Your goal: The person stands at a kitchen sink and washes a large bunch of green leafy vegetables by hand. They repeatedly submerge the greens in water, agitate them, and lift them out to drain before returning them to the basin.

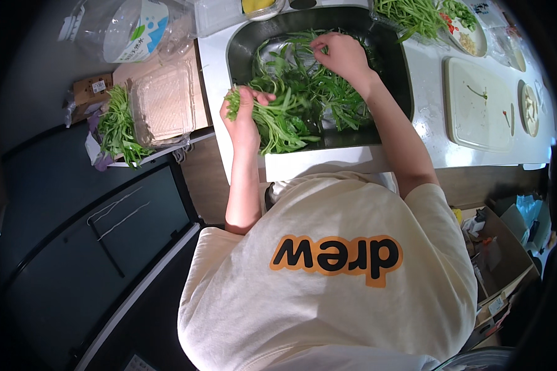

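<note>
A bunch of leafy greens (278,123) lies in my left hand (242,116), its cut stem ends bundled by my thumb at the near left edge of the dark sink (397,92). Over the sink's far part, my right hand (341,52) has its fingers bent and pinched around what looks like a thin stem; fingertips partly hide it. Loose long-leaved greens (343,99) lie below both hands in the sink, wet and spread out. The leaves of the held bunch hang over these loose ones.
Right of the sink are a cutting board (480,111) with stem scraps, a plate of chopped ingredients (473,41), a small dish of pale pieces (530,109) and more green stems (411,16). At left stand a large plastic bottle (137,32), a clear plastic container (162,102) and another heap of greens (118,127).
</note>
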A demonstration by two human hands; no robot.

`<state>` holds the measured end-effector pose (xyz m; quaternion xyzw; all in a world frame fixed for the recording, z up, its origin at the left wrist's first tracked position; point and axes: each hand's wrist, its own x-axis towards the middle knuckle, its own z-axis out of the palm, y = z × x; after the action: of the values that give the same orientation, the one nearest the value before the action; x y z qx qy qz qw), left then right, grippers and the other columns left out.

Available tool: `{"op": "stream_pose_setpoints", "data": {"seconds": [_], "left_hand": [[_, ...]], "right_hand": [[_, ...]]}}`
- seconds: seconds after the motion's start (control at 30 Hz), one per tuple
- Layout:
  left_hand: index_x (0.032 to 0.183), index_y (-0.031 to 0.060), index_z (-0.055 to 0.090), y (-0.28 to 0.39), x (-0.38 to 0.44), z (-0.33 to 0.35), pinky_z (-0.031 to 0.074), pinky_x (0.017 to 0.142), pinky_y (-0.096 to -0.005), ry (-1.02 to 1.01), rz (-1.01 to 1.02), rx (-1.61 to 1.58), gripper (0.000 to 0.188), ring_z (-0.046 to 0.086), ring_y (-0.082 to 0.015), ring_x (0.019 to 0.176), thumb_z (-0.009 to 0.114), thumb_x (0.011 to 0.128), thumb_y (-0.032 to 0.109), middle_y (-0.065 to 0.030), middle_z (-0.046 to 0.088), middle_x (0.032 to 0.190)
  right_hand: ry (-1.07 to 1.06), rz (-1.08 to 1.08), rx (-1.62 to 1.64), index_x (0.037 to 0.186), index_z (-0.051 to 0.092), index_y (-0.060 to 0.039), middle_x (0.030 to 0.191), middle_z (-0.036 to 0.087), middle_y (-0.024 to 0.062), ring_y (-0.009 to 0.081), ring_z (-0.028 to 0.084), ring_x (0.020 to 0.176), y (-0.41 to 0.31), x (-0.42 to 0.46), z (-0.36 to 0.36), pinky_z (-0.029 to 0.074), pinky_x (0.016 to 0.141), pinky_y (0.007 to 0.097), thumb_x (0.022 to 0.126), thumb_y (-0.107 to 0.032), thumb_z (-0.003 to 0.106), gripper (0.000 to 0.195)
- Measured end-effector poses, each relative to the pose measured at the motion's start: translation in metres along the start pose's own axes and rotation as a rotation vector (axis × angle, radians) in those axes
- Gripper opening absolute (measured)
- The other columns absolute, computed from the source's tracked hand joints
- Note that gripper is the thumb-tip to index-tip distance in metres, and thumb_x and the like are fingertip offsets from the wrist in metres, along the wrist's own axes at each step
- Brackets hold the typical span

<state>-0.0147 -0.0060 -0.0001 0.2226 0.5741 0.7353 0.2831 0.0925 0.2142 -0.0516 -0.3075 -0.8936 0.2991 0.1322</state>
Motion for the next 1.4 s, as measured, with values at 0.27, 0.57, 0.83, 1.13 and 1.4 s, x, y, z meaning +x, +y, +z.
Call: {"op": "stream_pose_setpoints", "data": {"seconds": [0.27, 0.57, 0.83, 1.13, 1.4], "left_hand": [[0.080, 0.0016, 0.051, -0.013, -0.008, 0.006, 0.048, 0.058, -0.0289, -0.016, 0.054, -0.031, 0.021, 0.053, -0.0147, 0.057, 0.064, 0.088, 0.015, -0.0045, 0.051, 0.063], [0.086, -0.0049, 0.060, -0.007, -0.003, 0.010, 0.051, 0.066, -0.0318, 0.070, 0.016, 0.018, 0.014, 0.054, -0.0148, 0.052, 0.060, 0.089, 0.008, -0.0067, 0.055, 0.059], [0.085, -0.0044, 0.060, 0.000, -0.001, 0.013, 0.047, 0.073, -0.0297, 0.227, 0.048, 0.049, 0.020, 0.059, -0.0158, 0.064, 0.058, 0.092, 0.015, -0.0098, 0.062, 0.067], [0.093, -0.0029, 0.060, -0.014, 0.006, 0.030, 0.047, 0.075, -0.0272, 0.088, 0.026, -0.058, 0.023, 0.057, -0.0154, 0.076, 0.066, 0.088, 0.019, -0.0076, 0.061, 0.082], [0.103, -0.0018, 0.053, -0.022, -0.006, 0.016, 0.048, 0.076, -0.0301, 0.142, -0.112, -0.211, 0.032, 0.058, -0.0176, 0.085, 0.060, 0.091, 0.027, -0.0098, 0.060, 0.095]], "right_hand": [[-0.446, -0.058, -0.372, 0.095, 0.069, -0.0155, 0.097, 0.066, 0.0063, 0.0290, 0.063, 0.091, 0.031, 0.006, 0.060, 0.052, 0.076, 0.0399, 0.071, -0.013, 0.068, 0.024], [-0.004, -0.149, 0.292, 0.097, 0.072, -0.0131, 0.087, 0.068, 0.0112, 0.0279, 0.065, 0.077, 0.047, 0.016, 0.039, 0.052, 0.071, 0.0344, 0.078, -0.024, 0.068, 0.023], [0.172, -0.017, 0.627, 0.108, 0.062, 0.0021, 0.071, 0.063, 0.0007, 0.0025, 0.053, 0.061, -0.035, -0.015, -0.094, 0.041, 0.052, 0.0160, 0.080, -0.005, 0.066, 0.029], [-0.172, 0.044, 0.883, 0.098, 0.068, -0.0058, 0.082, 0.068, 0.0020, 0.0045, 0.062, 0.070, -0.081, -0.056, -0.055, 0.044, 0.047, 0.0173, 0.082, -0.015, 0.070, 0.019], [-0.056, -0.061, 0.981, 0.102, 0.067, -0.0035, 0.083, 0.067, 0.0041, 0.0070, 0.062, 0.065, -0.104, -0.069, 0.007, 0.050, 0.048, 0.0212, 0.082, -0.009, 0.065, 0.020]]}}
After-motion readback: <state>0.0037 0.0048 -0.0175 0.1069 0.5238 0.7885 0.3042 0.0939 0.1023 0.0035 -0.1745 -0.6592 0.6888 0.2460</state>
